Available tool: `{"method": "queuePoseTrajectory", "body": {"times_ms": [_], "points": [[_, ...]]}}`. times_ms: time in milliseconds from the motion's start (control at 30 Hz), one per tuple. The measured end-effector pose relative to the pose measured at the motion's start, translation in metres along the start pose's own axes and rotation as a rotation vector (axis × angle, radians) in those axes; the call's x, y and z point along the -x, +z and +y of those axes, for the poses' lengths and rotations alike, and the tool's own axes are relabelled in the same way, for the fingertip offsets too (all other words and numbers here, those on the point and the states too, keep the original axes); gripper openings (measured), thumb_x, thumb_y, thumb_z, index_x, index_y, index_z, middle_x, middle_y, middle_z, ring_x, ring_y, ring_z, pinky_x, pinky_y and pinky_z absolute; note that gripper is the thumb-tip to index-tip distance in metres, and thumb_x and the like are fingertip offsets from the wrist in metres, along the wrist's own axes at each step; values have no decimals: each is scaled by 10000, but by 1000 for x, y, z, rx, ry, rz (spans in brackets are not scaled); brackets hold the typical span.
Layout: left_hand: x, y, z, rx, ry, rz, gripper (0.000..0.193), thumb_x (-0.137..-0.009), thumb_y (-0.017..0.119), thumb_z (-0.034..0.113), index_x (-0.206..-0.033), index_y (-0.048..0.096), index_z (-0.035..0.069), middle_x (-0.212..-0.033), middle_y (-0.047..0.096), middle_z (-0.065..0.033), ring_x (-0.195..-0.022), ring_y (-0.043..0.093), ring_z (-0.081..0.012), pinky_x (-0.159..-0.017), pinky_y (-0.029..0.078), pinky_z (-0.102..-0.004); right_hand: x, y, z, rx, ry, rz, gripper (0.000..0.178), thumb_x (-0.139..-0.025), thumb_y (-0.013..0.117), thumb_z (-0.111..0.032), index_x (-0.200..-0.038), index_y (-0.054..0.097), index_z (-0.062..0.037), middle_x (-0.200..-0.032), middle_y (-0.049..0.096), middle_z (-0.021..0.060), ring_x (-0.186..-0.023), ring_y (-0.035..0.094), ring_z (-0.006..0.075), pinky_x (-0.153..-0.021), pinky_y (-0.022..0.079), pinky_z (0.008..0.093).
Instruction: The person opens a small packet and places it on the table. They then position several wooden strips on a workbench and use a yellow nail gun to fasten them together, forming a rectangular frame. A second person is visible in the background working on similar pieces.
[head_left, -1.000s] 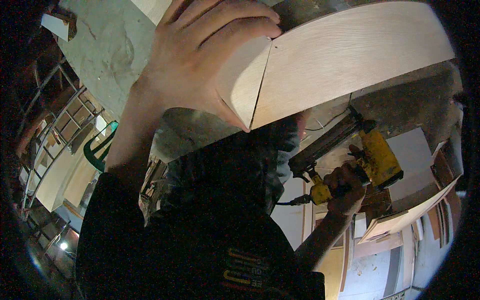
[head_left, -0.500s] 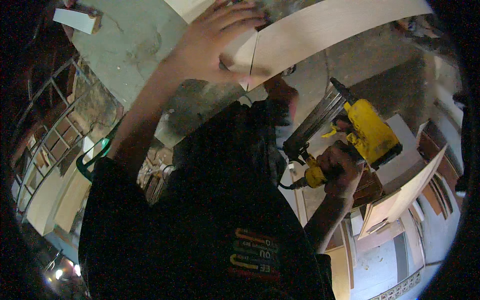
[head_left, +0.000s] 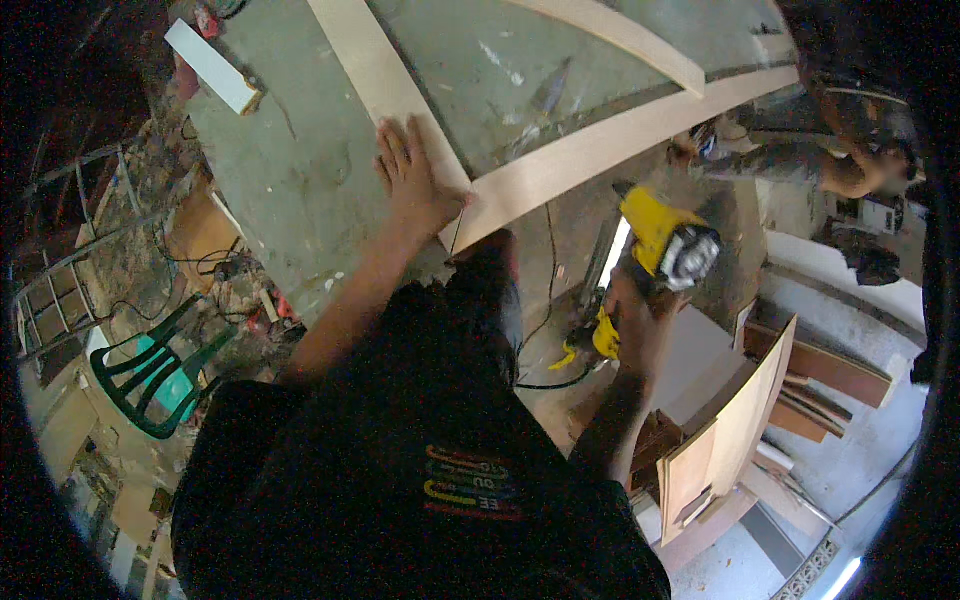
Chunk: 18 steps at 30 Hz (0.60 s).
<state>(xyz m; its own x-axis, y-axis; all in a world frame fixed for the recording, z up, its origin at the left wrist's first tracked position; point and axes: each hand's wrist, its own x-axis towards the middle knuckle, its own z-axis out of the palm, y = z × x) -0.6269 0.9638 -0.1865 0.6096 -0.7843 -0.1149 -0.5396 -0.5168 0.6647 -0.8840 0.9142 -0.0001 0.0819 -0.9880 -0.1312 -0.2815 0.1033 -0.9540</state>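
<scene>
My left hand [head_left: 412, 185] lies with fingers spread on a pale wooden strip [head_left: 362, 55], its thumb reaching to the joint at the near corner. There the strip meets a second pale strip [head_left: 590, 158], which runs off to the right along the edge of the grey-green table [head_left: 290, 200]. A thin dark seam shows between the two. My right hand [head_left: 640, 305] grips a yellow nail gun [head_left: 658, 228] by its handle, off the table's near edge and apart from the wood. Motion blurs the gun, and a dark hose [head_left: 560, 386] trails from its handle end.
On the table lie a curved pale strip [head_left: 625, 42] and a short white block [head_left: 212, 68]. Wooden panels [head_left: 725, 440] lean at the lower right. A green chair [head_left: 150, 375] stands at left, amid clutter. Another person [head_left: 848, 172] is at the far right.
The view has shifted, showing more of the table. My left hand now rests on the left strip beside the joint. My right hand has turned the nail gun and brought it nearer the table edge.
</scene>
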Motion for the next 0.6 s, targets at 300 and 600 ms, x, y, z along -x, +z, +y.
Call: {"method": "queuePoseTrajectory", "body": {"times_ms": [300, 600], "points": [[9, 2, -4, -3, -110, -16, 1531, -584, 951, 500, -1625, -59, 12, -1697, -45, -275, -1592, -19, -390, -1240, 32, -614, -177, 148, -17, 1327, -435, -338, 692, -857, 652, -139, -1475, 368, -9, -1016, 728, 267, -952, 728, 423, -812, 595, 512], [25, 7, 7, 31, -296, 112, 1510, -614, 910, 571, -1614, -47, -34, -1687, -54, -304, -1576, -56, -445, -1240, 13, -611, -248, 250, 62, 1247, -744, -475, 823, -940, 694, -340, -1540, 234, -17, -928, 732, 223, -893, 737, 399, -747, 589, 507]]}}
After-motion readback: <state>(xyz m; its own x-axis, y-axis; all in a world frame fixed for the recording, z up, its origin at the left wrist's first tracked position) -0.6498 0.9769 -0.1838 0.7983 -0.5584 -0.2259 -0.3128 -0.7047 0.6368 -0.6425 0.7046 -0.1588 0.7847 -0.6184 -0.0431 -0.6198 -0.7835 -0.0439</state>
